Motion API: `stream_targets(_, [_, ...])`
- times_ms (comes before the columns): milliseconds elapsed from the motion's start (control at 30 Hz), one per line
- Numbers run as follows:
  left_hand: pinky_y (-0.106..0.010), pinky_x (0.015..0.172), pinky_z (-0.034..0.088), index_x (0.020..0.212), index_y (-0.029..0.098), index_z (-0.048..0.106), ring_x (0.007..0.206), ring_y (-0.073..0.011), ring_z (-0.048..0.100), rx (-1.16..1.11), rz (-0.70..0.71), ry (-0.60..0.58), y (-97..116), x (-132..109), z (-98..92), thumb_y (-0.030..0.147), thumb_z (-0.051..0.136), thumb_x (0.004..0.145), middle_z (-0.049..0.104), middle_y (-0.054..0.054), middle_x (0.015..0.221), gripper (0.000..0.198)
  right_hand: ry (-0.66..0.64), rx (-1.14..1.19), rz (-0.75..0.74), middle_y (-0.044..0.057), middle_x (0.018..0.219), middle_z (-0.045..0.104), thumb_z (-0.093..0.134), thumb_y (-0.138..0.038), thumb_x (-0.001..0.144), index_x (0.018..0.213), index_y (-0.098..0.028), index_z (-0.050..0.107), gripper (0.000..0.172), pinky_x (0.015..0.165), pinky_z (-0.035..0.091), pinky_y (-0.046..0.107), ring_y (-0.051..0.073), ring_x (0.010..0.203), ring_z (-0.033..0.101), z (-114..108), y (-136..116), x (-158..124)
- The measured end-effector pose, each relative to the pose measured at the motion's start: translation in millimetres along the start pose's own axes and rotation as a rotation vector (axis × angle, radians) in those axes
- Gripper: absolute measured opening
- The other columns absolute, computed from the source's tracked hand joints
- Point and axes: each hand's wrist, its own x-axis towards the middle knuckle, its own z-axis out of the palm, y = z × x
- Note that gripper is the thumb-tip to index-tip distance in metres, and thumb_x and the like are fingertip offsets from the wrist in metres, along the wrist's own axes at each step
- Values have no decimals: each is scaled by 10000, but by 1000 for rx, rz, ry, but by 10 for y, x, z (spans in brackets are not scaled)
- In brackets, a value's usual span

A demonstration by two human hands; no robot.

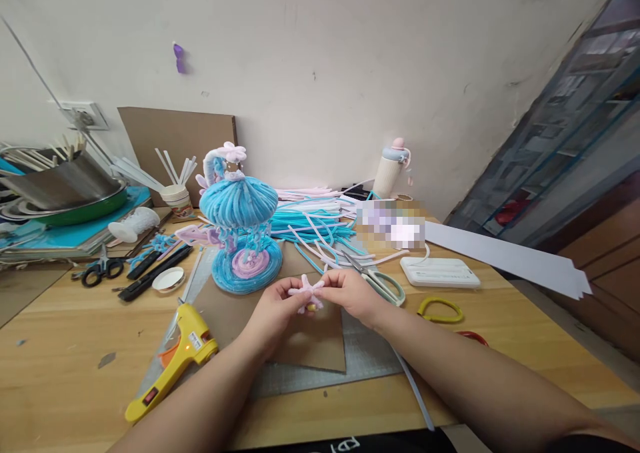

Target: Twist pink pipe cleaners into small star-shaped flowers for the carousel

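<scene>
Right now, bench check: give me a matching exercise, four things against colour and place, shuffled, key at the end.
Things:
1. fuzzy star
2. glue gun
3. bottle
4. flat rectangular device

Colour and place:
A. yellow, lying left of the left hand
B. white, lying right of the right hand
C. pale pink, pinched between both hands
D. cream body, standing near the wall

Pairs: 1-C, 2-A, 3-D, 4-B

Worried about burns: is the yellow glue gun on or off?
Apparently on: a small orange light glows on the yellow glue gun. How its switch sits, I cannot tell.
</scene>
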Motion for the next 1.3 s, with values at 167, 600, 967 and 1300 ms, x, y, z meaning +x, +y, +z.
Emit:
stream_targets(167, [-288, 635, 495, 821, 117, 613, 659, -160, 613, -183, -59, 21, 33, -10, 17, 198, 711, 606, 677, -75, 745, 250, 35, 59, 37, -51, 542, 517, 697, -369, 661, 678, -147, 622, 235, 523, 298, 225, 77, 501, 405, 4, -48, -41])
stream_targets(600, [-243, 612, 434, 798, 129, 632, 653, -131, 539, 178, 1, -130, 11, -6, -37, 445, 600, 777, 620, -45, 733, 318, 23, 156, 97, -58, 496, 478, 684, -352, 678, 677, -142, 601, 226, 444, 159, 223, 45, 425, 265, -3, -83, -100])
stream_targets(967, [-219, 528, 315, 679, 134, 565, 535, -104, 434, 527, 105, -67, 35, -68, 3, 379, 574, 797, 532, 14, 554, 272, -26, 330, 246, -50, 486, 469, 691, -318, 624, 617, -142, 540, 232, 433, 100, 227, 36, 409, 256, 76, -169, -165])
stream_targets(1300, [-216, 571, 344, 747, 139, 578, 568, -102, 456, 365, 73, -158, 75, 6, -45, 394, 562, 814, 537, 17, 593, 264, 70, 196, 130, -48, 512, 492, 671, -312, 648, 598, -138, 564, 211, 473, 203, 223, 54, 462, 307, 78, -184, -144])
